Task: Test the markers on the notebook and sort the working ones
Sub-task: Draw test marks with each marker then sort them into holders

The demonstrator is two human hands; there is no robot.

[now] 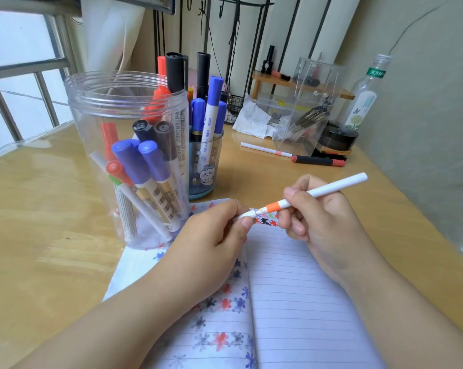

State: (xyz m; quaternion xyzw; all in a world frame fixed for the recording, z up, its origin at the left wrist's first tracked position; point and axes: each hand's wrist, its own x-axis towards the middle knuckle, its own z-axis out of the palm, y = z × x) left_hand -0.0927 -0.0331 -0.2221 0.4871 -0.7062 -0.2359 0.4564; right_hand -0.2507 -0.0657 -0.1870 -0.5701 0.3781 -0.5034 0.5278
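A pale wooden desk (38,209) meets a beige wall (424,107) at right; daylight enters a barred window (19,83) far left.

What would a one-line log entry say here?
left hand: pinches white cap | right hand: holds white orange-banded marker | over lined notebook

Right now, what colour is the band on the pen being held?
Orange, on a white pen; head view shows it.

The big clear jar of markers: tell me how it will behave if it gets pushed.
The clear jar looks thin-walled plastic, so probably light for its size. Its markers lean loosely to one side, so they would likely shift and rattle. It stands partly on the notebook edge, so it may rock rather than slide cleanly.
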